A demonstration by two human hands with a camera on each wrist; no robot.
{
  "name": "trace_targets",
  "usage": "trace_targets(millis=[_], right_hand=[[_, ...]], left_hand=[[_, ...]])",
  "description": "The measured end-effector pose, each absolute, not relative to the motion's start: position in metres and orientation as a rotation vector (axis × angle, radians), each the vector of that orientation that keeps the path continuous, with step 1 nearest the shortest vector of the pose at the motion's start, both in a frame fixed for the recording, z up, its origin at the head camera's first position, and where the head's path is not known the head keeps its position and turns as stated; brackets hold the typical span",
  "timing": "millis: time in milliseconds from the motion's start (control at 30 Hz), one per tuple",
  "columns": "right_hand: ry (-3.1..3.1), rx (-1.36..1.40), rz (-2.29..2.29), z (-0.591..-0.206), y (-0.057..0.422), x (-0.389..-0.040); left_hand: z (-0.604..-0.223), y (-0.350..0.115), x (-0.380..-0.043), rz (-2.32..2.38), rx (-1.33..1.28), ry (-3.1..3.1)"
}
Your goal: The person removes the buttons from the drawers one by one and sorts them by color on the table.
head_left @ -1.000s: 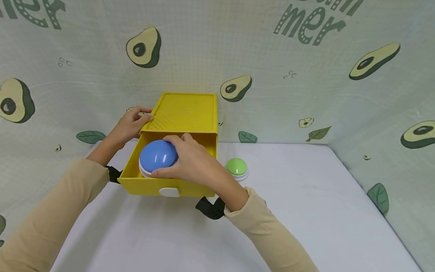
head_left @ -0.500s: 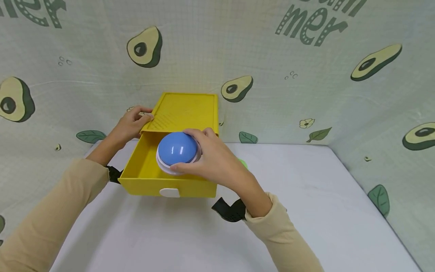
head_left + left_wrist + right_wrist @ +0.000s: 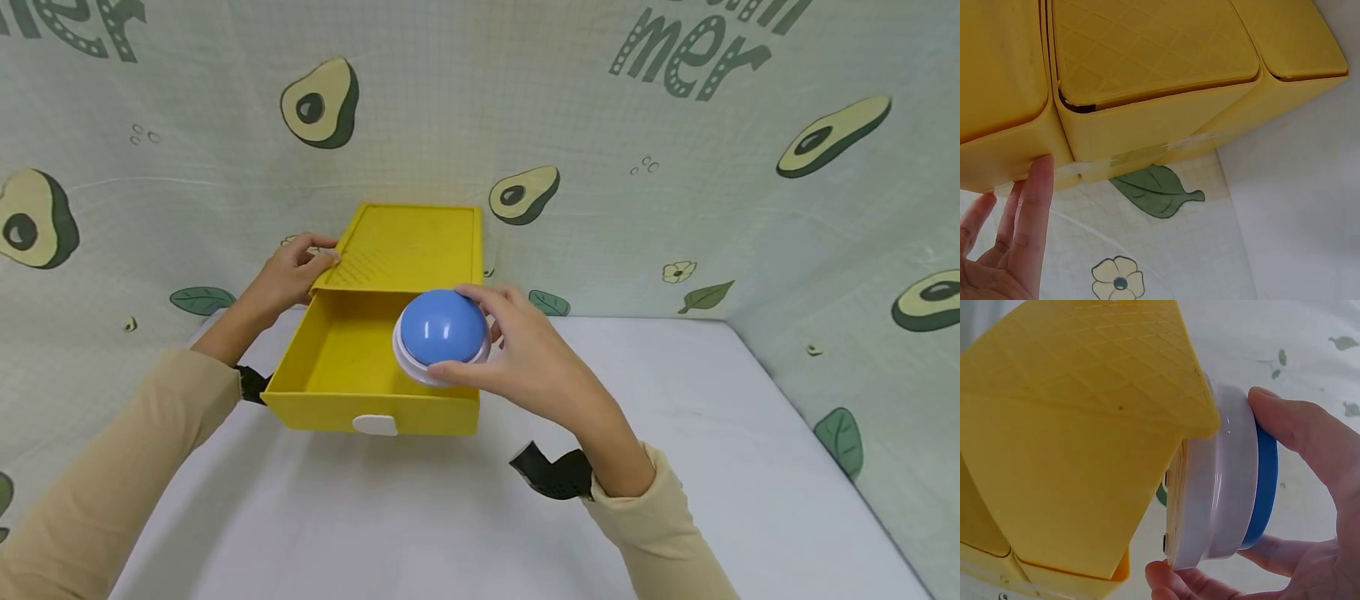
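Observation:
A large push button with a glossy blue dome (image 3: pixel 442 327) and a white base (image 3: pixel 1235 475) hangs over the right side of a pulled-out yellow drawer (image 3: pixel 337 354). My right hand (image 3: pixel 528 354) grips it from the right, thumb at the near edge and fingers at the far side. In the right wrist view the base stands on edge beside the drawer's corner. My left hand (image 3: pixel 288 271) rests against the left side of the yellow drawer box (image 3: pixel 412 246). In the left wrist view its straight fingers (image 3: pixel 1034 206) touch the box.
A white tab handle (image 3: pixel 375 425) sits on the drawer front. The white table (image 3: pixel 712 433) stretches to both sides. Behind the box hangs a cloth (image 3: pixel 420 100) printed with avocados and leaves.
My right hand has lifted the blue push button and carried it rightward from the drawer's left part. It now hides the green button seen earlier on the right. My left hand stays put.

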State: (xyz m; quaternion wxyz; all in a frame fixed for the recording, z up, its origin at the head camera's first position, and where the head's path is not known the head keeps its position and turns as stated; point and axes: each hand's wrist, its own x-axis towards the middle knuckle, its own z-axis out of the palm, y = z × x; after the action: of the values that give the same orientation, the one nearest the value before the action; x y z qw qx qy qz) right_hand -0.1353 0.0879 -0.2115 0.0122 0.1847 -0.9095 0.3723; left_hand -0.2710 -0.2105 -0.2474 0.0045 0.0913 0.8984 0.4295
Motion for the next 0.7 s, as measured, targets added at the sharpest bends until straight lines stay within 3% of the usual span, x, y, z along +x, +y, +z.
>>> trace_targets(millis=[700], right_hand=[[-2.756, 0.392, 1.136, -0.242, 0.157, -0.141]], left_hand=[[-0.245, -0.208, -0.272, 1.326, 0.251, 2.815]])
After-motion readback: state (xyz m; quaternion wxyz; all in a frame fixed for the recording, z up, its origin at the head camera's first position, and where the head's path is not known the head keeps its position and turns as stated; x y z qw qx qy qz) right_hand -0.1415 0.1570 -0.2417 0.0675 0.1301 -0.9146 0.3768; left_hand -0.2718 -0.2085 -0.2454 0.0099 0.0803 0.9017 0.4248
